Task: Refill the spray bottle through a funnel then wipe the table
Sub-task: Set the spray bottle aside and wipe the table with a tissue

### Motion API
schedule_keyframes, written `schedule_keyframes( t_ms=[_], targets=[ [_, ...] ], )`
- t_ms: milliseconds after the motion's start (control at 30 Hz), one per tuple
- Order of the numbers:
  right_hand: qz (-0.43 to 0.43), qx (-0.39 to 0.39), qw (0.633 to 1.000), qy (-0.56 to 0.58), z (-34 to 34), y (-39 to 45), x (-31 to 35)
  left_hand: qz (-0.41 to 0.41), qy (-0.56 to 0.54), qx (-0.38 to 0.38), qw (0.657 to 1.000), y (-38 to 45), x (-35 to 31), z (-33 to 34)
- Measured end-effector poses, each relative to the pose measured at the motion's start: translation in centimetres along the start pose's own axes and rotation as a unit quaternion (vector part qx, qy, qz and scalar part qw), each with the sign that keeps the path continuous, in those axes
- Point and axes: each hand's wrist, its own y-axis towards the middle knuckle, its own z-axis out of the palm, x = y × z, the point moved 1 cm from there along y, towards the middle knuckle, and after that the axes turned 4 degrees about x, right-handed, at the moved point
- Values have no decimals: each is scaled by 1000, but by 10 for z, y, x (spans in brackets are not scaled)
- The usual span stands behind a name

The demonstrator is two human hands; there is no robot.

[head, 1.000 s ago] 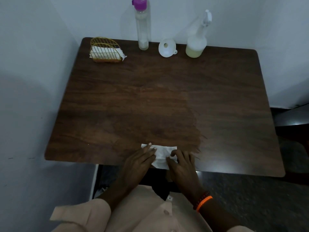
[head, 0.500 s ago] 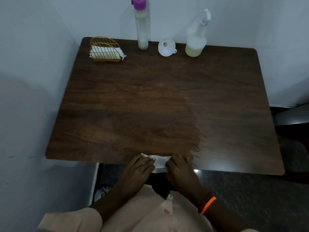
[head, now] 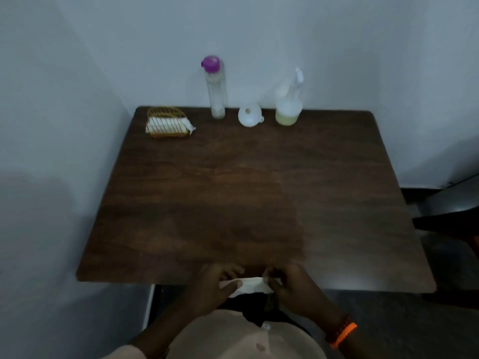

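Observation:
A white tissue [head: 250, 286] is held just past the near edge of the dark wooden table [head: 337, 203]. My left hand [head: 215, 286] pinches its left end and my right hand [head: 293, 288] pinches its right end. At the table's far edge stand the clear spray bottle [head: 288, 104] with yellowish liquid in its base, a white funnel [head: 249, 115] lying next to it, and a tall clear bottle with a purple cap [head: 215, 89]. The frame is blurred.
A yellow wire holder with white tissues [head: 167, 123] sits at the far left corner. Walls close in behind and to the left of the table. A dark piece of furniture [head: 451, 216] stands at the right. A duller patch covers the table's left-middle.
Both hands drew the tissue toward me, off the table's near edge, and now pinch it between them. The camera has tilted up, showing more wall.

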Motion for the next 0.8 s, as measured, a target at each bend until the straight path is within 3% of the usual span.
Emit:
schedule_keyframes(
  t_ms=[133,300,500,800],
  targets=[
    [41,-98,988,111,-36,-5,-3,-33,-66,66,995,36,-30,-10],
    [98,-172,946,255,-81,-16,-12,18,-83,106,991,93,-92,-20],
    [110,-263,904,318,-135,-33,-27,80,-155,130,976,146,-152,-11],
    [123,-371,827,404,-220,-66,-86,44,-220,176,958,231,-232,49]
  ],
)
